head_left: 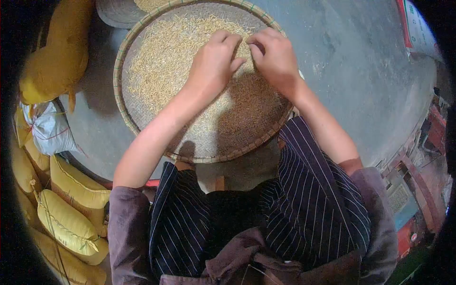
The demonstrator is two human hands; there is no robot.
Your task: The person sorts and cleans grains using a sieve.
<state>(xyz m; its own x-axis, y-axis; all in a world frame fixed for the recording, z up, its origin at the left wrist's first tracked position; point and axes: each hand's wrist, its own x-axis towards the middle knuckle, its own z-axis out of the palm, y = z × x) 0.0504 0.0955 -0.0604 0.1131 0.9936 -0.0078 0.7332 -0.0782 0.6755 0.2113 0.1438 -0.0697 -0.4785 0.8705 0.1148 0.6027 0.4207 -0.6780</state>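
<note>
A wide round woven tray [121,102] with a bound rim lies in front of my knees. Pale unhusked grain [161,52] is spread over much of it, thickest at the upper left, with a shaded, thinner layer at the lower right. Over the upper right part of the grain, my left hand [216,59] has its fingers bent and its thumb apart from them. Close beside it, my right hand [274,52] is curled with thumb and forefinger near each other at the grain. Whatever is between those fingertips is too small to make out.
Full yellow sacks [66,221] are stacked at the lower left, below a tied white bag [50,128]. Another round tray [118,12] with grain stands at the top left. A printed sack [422,33] is at the upper right; red machinery [408,237] is at the lower right.
</note>
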